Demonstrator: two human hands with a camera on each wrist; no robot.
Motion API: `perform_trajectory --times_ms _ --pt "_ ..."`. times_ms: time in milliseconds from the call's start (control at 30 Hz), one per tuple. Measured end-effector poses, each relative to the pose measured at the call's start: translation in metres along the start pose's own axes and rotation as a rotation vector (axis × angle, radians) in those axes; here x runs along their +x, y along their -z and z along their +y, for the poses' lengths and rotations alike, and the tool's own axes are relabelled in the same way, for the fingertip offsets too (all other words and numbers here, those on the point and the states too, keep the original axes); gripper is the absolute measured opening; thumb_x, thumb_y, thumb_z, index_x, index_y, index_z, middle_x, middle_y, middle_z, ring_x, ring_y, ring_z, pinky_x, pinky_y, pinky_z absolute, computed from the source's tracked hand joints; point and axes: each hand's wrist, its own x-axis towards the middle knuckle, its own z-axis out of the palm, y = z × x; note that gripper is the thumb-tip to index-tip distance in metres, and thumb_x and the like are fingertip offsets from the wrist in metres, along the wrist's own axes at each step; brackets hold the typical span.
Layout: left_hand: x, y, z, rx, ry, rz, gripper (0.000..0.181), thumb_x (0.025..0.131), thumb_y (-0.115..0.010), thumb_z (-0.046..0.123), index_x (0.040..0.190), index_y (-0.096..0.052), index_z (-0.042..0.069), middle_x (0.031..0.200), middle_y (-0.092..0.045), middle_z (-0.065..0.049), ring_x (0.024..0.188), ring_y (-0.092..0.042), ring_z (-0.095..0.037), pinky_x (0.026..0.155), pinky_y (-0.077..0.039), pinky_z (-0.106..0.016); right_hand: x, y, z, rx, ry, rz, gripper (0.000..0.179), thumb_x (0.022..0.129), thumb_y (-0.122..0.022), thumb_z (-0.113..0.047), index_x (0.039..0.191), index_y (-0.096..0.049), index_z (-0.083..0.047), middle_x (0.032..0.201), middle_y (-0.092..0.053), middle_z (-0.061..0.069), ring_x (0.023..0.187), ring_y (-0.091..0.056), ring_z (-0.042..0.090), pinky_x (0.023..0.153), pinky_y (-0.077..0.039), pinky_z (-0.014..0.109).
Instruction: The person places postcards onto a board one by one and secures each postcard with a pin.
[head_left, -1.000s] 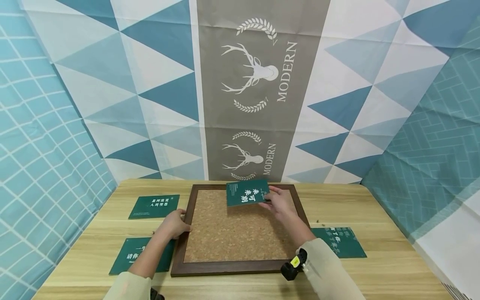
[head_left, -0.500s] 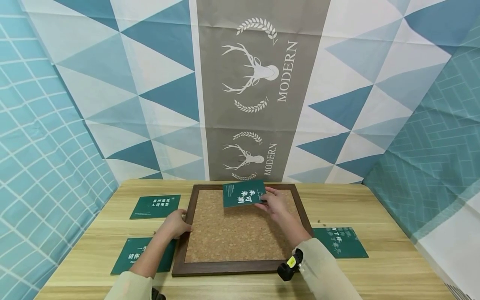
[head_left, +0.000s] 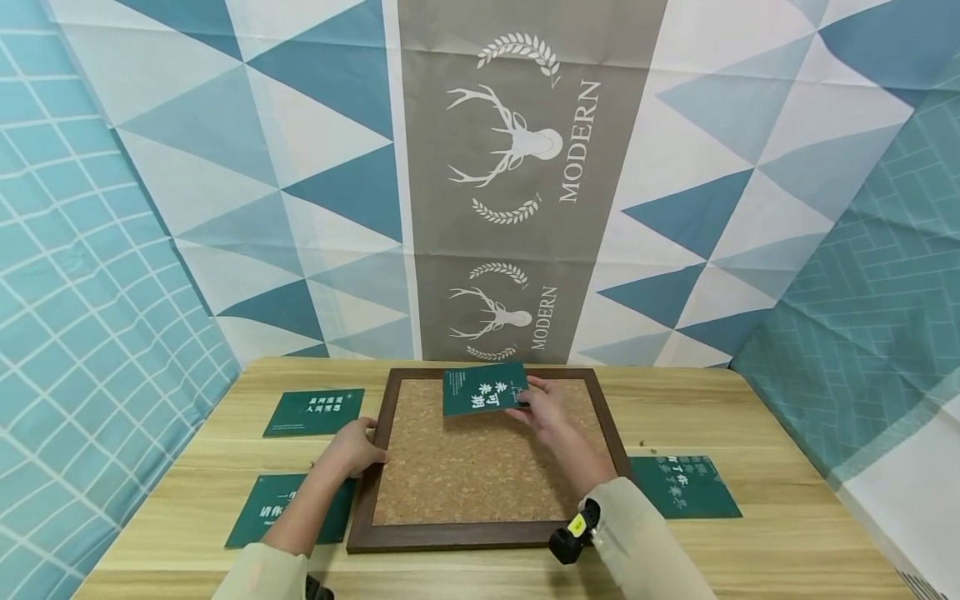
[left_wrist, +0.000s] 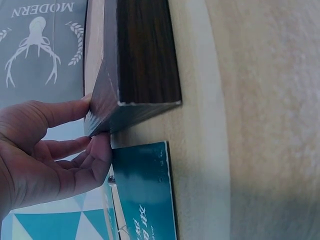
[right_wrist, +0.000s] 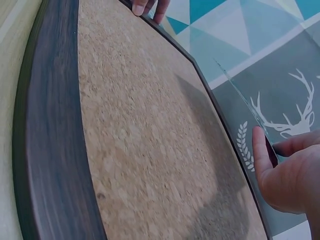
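Observation:
A cork board [head_left: 465, 475] in a dark brown wooden frame lies flat on the table. My left hand [head_left: 352, 448] grips its left rim, and in the left wrist view the thumb and fingers [left_wrist: 102, 152] of that hand close on the frame's side [left_wrist: 145, 55]. Above the board's far part, my right hand [head_left: 546, 408] pinches a green card [head_left: 483, 388] with white lettering by its right edge. Seen nearly edge-on in the right wrist view, the card [right_wrist: 245, 102] hangs apart from the cork, with a shadow below it.
Two more green cards lie left of the board, a far one [head_left: 313, 412] and a near one [head_left: 255, 504] partly behind the left forearm. Another green card [head_left: 684, 486] lies to the right, beside the right sleeve. A patterned cloth [head_left: 495, 208] hangs behind the wooden table [head_left: 780, 500].
Relative to the board, the right hand and its green card have shifted slightly left. The left hand stays on the frame. The whole view has drifted a little.

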Motion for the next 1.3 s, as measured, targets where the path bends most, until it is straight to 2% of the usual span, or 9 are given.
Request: perform_trajectory --times_ms 233,433,633,833,1133,1300 --pt "0.001 0.0 0.0 0.004 0.004 -0.002 0.067 0.083 -0.067 0.008 0.138 -0.033 -0.01 0.117 -0.053 -0.03 0.075 -0.058 -0.022 0.053 -0.043 -0.03 0.001 -0.007 0.004 -0.001 -0.004 0.01 0.048 0.085 -0.047 0.011 0.131 -0.037 0.003 0.113 -0.05 0.023 0.082 -0.063 0.021 0.07 -0.057 0.031" --pt "0.002 0.0 -0.002 0.001 -0.004 -0.001 0.066 0.083 -0.067 0.008 0.137 -0.033 -0.01 0.118 -0.053 -0.031 0.078 -0.06 -0.023 0.055 -0.046 -0.031 0.0 -0.009 0.008 -0.016 0.0 -0.02 0.045 0.086 -0.045 0.01 0.13 -0.038 0.004 0.112 -0.05 0.021 0.079 -0.062 0.018 0.069 -0.057 0.028" --pt "0.001 0.0 -0.002 -0.011 0.001 -0.006 0.067 0.083 -0.067 0.008 0.138 -0.032 -0.009 0.119 -0.053 -0.03 0.075 -0.057 -0.022 0.053 -0.043 -0.03 0.0 -0.01 0.012 -0.017 0.008 -0.048 0.042 0.086 -0.045 0.01 0.127 -0.041 0.003 0.115 -0.051 0.021 0.085 -0.063 0.019 0.07 -0.057 0.029" --pt "0.003 -0.001 -0.003 0.001 0.001 0.011 0.067 0.082 -0.069 0.008 0.136 -0.035 -0.01 0.119 -0.054 -0.031 0.083 -0.063 -0.027 0.059 -0.052 -0.034 0.0 -0.014 0.014 -0.022 -0.01 -0.027 0.042 0.088 -0.046 0.009 0.13 -0.043 0.002 0.116 -0.052 0.022 0.091 -0.064 0.023 0.075 -0.057 0.032" --pt "0.005 -0.001 -0.005 -0.003 -0.011 0.008 0.066 0.082 -0.068 0.008 0.136 -0.034 -0.011 0.118 -0.054 -0.031 0.086 -0.064 -0.03 0.062 -0.054 -0.037 0.003 -0.02 0.021 0.004 -0.012 -0.012 0.043 0.084 -0.046 0.013 0.127 -0.044 0.004 0.106 -0.054 0.017 0.082 -0.064 0.02 0.075 -0.057 0.035" --pt "0.004 -0.001 -0.004 -0.004 -0.004 0.009 0.066 0.082 -0.068 0.008 0.136 -0.034 -0.011 0.119 -0.053 -0.032 0.087 -0.064 -0.03 0.061 -0.054 -0.037 0.002 -0.023 0.026 0.01 -0.008 -0.028 0.043 0.085 -0.046 0.013 0.127 -0.042 0.004 0.11 -0.051 0.02 0.087 -0.062 0.023 0.077 -0.056 0.037"
